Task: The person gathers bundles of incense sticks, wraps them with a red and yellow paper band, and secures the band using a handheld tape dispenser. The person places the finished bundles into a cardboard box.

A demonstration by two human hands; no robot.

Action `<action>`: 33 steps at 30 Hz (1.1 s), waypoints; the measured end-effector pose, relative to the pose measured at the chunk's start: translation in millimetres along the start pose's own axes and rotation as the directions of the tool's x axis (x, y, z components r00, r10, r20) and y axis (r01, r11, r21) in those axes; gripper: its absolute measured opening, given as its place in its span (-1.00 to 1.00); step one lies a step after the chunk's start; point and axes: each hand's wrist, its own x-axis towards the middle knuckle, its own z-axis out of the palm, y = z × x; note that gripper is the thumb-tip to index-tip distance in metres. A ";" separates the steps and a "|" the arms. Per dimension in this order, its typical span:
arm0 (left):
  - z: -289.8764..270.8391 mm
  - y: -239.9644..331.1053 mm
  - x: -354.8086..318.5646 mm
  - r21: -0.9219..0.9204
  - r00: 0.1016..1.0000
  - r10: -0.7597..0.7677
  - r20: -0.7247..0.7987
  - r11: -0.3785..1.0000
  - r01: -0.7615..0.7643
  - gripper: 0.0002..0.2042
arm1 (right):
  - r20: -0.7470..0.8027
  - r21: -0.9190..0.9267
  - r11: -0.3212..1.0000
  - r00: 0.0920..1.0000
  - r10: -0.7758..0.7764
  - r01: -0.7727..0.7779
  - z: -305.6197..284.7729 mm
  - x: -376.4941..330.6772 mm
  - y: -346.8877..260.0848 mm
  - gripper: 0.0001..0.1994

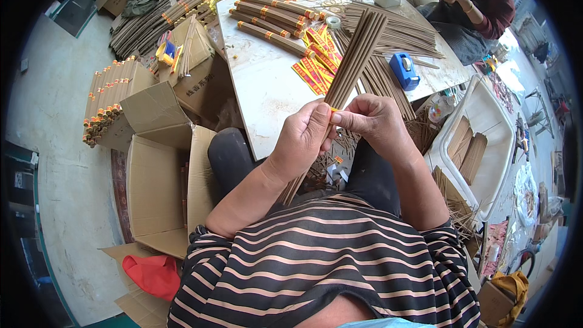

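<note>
My left hand [299,138] is closed around a bundle of brown incense sticks [359,51], which slants up and away over the table edge. With thumb and fingers together, my right hand [379,124] pinches a small yellow-orange paper label [333,110] against the bundle, just beside my left thumb. The label's far side is hidden by my fingers. Beyond the bundle lies a spread of red and yellow paper labels [313,76]. Several banded incense bundles [270,19] rest on the table to the left of them.
A white table [261,109] carries loose incense sticks [419,39] and a blue tape dispenser [404,71]. An open cardboard box [159,188] stands at my left, and a white plastic tub [452,118] at my right. Another person [477,9] sits at the table's far right.
</note>
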 end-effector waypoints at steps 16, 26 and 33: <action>-5.0 3.3 3.4 -0.516 0.966 -0.087 0.245 0.832 0.206 -0.58 | 0.234 0.681 0.732 0.954 -0.188 -0.023 7.3 10.7 16.6 -0.77; -12.2 2.2 11.8 -0.689 0.895 -0.015 0.445 0.633 0.353 -0.61 | 0.183 0.754 0.651 0.926 -0.330 0.084 10.8 18.2 30.1 -0.80; -18.2 -6.4 19.0 -0.720 0.824 0.061 0.564 0.526 0.454 -0.64 | 0.134 0.792 0.598 0.918 -0.374 0.128 17.1 24.8 41.8 -0.80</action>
